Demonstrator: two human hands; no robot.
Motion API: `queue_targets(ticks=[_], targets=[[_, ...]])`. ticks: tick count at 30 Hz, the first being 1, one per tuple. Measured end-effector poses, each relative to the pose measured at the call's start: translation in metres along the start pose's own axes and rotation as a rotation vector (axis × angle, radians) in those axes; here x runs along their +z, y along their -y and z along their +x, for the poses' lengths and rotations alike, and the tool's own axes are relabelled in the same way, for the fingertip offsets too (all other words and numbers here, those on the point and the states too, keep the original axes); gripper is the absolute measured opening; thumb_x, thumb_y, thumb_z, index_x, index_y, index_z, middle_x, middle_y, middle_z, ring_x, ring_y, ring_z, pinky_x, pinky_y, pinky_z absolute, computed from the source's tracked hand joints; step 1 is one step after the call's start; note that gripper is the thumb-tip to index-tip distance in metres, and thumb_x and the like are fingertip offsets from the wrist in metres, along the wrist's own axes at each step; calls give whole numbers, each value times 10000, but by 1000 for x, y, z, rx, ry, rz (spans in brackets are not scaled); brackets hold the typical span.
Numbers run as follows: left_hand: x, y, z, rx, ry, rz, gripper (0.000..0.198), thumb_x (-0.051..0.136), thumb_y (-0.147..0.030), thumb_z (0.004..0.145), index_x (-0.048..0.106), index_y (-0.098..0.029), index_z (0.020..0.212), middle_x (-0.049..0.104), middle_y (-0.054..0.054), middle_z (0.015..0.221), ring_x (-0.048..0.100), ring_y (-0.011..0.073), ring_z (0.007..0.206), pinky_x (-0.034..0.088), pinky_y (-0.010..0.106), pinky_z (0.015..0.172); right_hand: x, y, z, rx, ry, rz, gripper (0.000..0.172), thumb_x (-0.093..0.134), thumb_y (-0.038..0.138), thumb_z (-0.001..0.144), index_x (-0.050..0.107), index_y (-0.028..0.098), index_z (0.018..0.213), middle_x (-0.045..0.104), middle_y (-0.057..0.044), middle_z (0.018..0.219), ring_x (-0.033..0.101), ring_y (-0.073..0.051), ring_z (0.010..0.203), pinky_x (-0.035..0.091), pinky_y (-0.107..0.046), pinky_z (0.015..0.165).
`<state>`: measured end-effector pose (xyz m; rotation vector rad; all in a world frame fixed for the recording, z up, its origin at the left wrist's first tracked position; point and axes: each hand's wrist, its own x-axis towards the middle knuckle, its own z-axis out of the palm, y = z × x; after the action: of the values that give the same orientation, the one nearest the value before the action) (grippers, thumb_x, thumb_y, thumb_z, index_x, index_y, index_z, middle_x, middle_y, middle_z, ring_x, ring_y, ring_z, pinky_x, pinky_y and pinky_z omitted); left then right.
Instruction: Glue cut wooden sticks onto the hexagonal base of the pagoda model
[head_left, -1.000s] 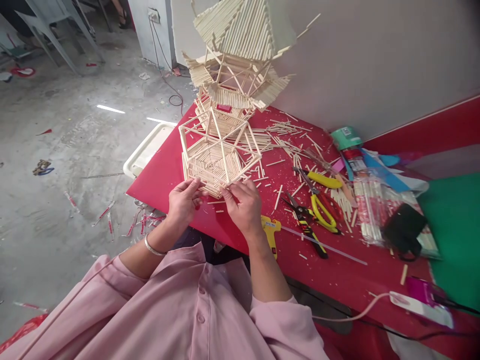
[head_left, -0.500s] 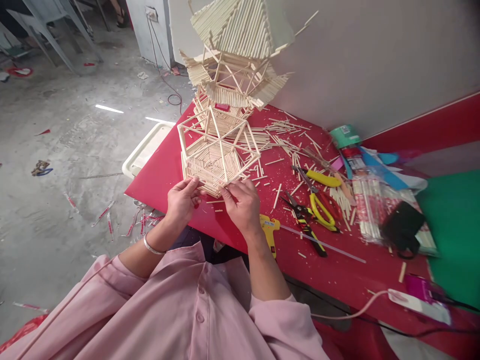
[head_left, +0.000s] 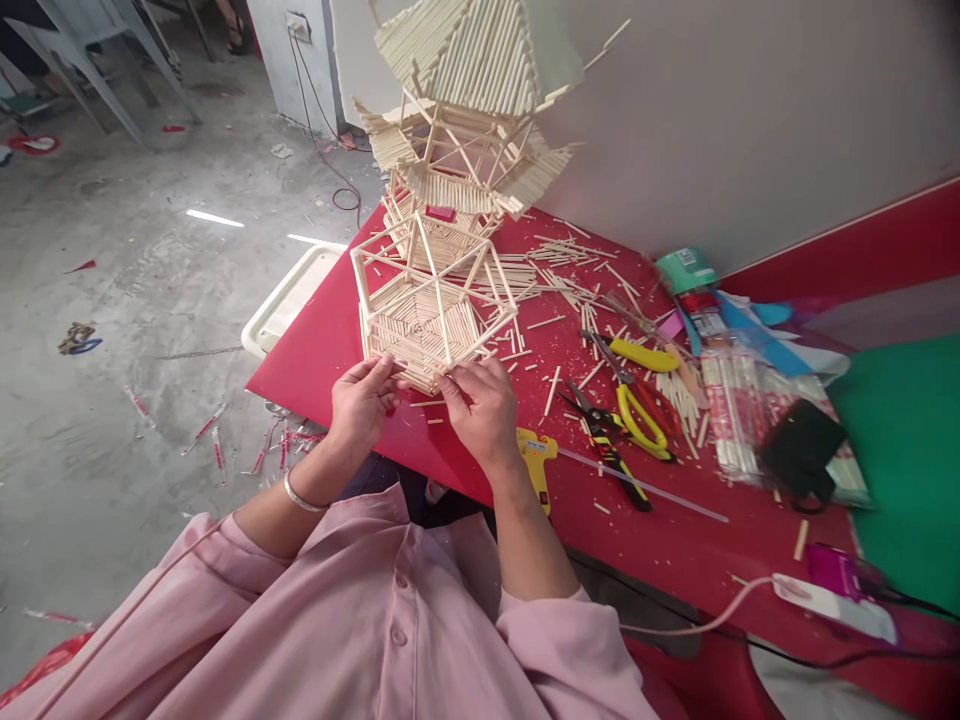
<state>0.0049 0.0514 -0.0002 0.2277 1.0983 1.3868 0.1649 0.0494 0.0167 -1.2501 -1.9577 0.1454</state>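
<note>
A six-sided frame of thin wooden sticks (head_left: 420, 328) stands near the table's front edge, with a woven-looking stick floor and raised bars around it. My left hand (head_left: 360, 402) pinches at its near left side, thumb and fingers closed. Opposite it, my right hand (head_left: 484, 408) is closed at the near right corner. A thin stick seems to span between my fingertips; whether it is loose or part of the frame I cannot tell. Behind rises a tiered stick tower (head_left: 480, 60) with slanted roofs, its lower part partly hidden by the frame.
Loose sticks (head_left: 566, 255) scatter over the red table (head_left: 307, 365). To the right lie a yellow glue gun (head_left: 535, 465), black-and-yellow cutters (head_left: 611, 450), yellow-handled pliers (head_left: 643, 355), bagged sticks (head_left: 731, 410) and a white power strip (head_left: 832, 606). A wall borders the far right side.
The view has shifted very slightly, so everything sits a little further left. Both hands keep the same grip at the frame's near side.
</note>
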Motion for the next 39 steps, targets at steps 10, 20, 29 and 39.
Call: queue_targets(ticks=[10, 20, 29, 39], targets=[[0, 0, 0, -10, 0, 7, 335, 887, -319, 606, 658, -121, 748, 691, 38, 717, 651, 119, 523, 403, 184, 378, -1, 1, 0, -5, -2, -43, 179, 582, 299, 956, 732, 217, 904, 756, -49, 933, 593, -204, 840, 513, -358, 765], [0, -1, 0, 3, 16, 13, 314, 881, -320, 621, 668, -125, 746, 696, 39, 723, 648, 114, 518, 396, 181, 373, -8, 7, -2, -20, -13, -78, 179, 574, 223, 922, 733, 193, 1000, 753, -71, 971, 633, -223, 894, 537, -395, 840], [0, 0, 2, 0, 25, 15, 360, 896, -364, 602, 661, -121, 725, 689, 39, 701, 650, 120, 509, 409, 173, 366, -4, 3, -5, 11, 0, -30, 443, 435, 27, 797, 743, 201, 1064, 748, -66, 999, 609, -231, 903, 540, -403, 826], [2, -1, 1, 23, 20, 64, 314, 862, -345, 654, 643, -131, 724, 690, 32, 696, 655, 114, 516, 421, 172, 379, -6, 9, -2, 75, 63, -51, 308, 506, 101, 835, 736, 210, 1009, 749, -48, 985, 591, -228, 896, 532, -398, 837]])
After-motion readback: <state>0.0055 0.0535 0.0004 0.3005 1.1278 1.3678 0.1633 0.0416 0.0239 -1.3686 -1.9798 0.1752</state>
